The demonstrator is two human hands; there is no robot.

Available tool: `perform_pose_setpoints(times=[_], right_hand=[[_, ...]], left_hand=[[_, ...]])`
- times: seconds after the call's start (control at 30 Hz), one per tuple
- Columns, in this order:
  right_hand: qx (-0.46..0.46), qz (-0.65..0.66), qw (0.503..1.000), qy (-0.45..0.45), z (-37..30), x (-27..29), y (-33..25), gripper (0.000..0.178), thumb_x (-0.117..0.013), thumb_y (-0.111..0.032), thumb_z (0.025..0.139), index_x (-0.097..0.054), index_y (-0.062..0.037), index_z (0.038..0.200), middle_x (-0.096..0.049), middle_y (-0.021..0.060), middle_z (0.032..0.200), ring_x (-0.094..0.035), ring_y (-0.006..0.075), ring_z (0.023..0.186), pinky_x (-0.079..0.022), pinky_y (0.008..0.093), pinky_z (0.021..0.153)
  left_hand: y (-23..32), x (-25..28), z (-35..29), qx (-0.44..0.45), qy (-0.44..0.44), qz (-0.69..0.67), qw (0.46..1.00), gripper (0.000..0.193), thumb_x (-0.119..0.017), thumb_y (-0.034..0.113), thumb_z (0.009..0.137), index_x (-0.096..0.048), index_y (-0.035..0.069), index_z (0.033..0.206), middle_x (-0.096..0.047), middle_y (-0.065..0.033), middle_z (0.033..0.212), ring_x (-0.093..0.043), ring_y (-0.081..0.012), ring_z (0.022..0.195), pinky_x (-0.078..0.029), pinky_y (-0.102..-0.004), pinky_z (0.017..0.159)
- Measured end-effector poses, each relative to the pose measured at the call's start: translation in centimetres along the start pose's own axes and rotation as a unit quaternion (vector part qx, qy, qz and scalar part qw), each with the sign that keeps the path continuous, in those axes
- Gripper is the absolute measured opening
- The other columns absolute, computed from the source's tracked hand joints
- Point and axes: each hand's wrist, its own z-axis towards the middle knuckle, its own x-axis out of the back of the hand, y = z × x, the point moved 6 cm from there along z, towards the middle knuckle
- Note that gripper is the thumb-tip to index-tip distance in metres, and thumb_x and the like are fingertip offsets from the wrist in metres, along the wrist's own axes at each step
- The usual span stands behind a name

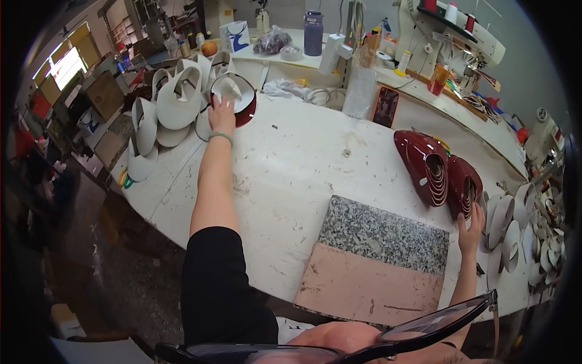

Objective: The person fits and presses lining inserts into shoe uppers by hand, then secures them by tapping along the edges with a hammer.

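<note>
At the far left of the table my left hand (222,116) reaches out, its fingers closed on the edge of a shoe upper (245,115), glossy dark red outside with a white lining. White curved shoe uppers (179,100) stand bunched just to the left of it. On the right, my right hand (470,233) has thumb and fingers apart at the near end of a nested stack of dark red shoe uppers (465,185). Another such red stack (424,167) lies against it, farther to the left.
Close in front of me lies a speckled stone slab (385,233) with a pinkish sheet (370,282) on its near half. A phone (385,107) leans at the table's back edge. More white pieces (512,242) crowd the right side. A sewing machine (470,42) stands behind.
</note>
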Motion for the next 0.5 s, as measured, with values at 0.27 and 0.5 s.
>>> perform_pose_setpoints(times=[0.27,0.5], right_hand=[[-0.014,0.170,0.984,-0.042,-5.0,8.2,-8.0,0.033,-0.061,-0.018,0.092,-0.059,0.0033,0.118,-0.058,0.0158,0.117,-0.054,0.0290,0.111,-0.041,0.0348,0.096],[0.218,0.332,0.914,-0.079,-3.5,9.3,-26.3,0.050,-0.070,-0.021,0.085,-0.053,0.0019,0.126,-0.054,0.0187,0.127,-0.053,0.0330,0.118,-0.042,0.0384,0.099]], left_hand=[[1.2,9.9,-1.1,-0.006,0.183,-0.234,0.955,0.020,-0.050,0.010,0.086,-0.064,0.013,0.099,-0.065,-0.0048,0.103,-0.052,-0.0293,0.109,-0.044,-0.0407,0.089],[13.0,27.3,-15.0,-0.253,0.256,-0.433,0.826,0.028,-0.063,0.005,0.077,-0.063,0.010,0.105,-0.059,-0.0064,0.078,-0.058,-0.0265,0.074,-0.048,-0.0350,0.064]])
